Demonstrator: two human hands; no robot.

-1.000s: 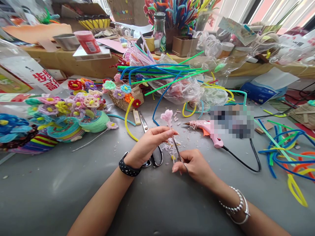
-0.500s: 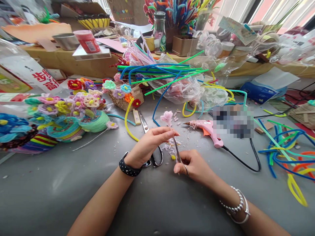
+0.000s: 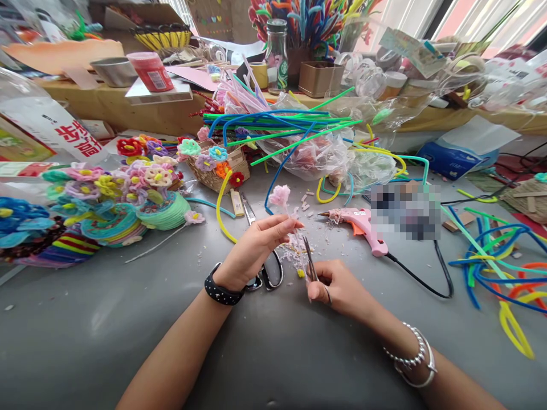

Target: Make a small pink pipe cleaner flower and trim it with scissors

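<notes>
Between the fingertips of my left hand (image 3: pixel 260 242), a pale pink pipe-cleaner flower (image 3: pixel 280 195) is pinched, its fuzzy head above the fingers and its thin stem running down to the right. My right hand (image 3: pixel 339 287) grips small scissors (image 3: pixel 310 257), blades pointing up and slightly parted beside the stem. Pink fuzz clippings (image 3: pixel 294 256) and a small yellow bit (image 3: pixel 301 273) lie on the table below. Larger scissors (image 3: pixel 273 270) with black handles rest partly behind my left hand. A pink glue gun (image 3: pixel 359 222) lies to the right.
Finished pipe-cleaner flowers in pots (image 3: pixel 160 208) stand at the left, near a small woven basket (image 3: pixel 222 165). Green and blue pipe cleaners (image 3: pixel 282 122) lie over plastic bags at the back. Loose coloured pipe cleaners (image 3: pixel 504 267) and the glue gun's black cord (image 3: pixel 427 287) occupy the right.
My left hand has shifted slightly left with the flower. The small scissors have come away from the stem a little to the right, and their blades have parted.
</notes>
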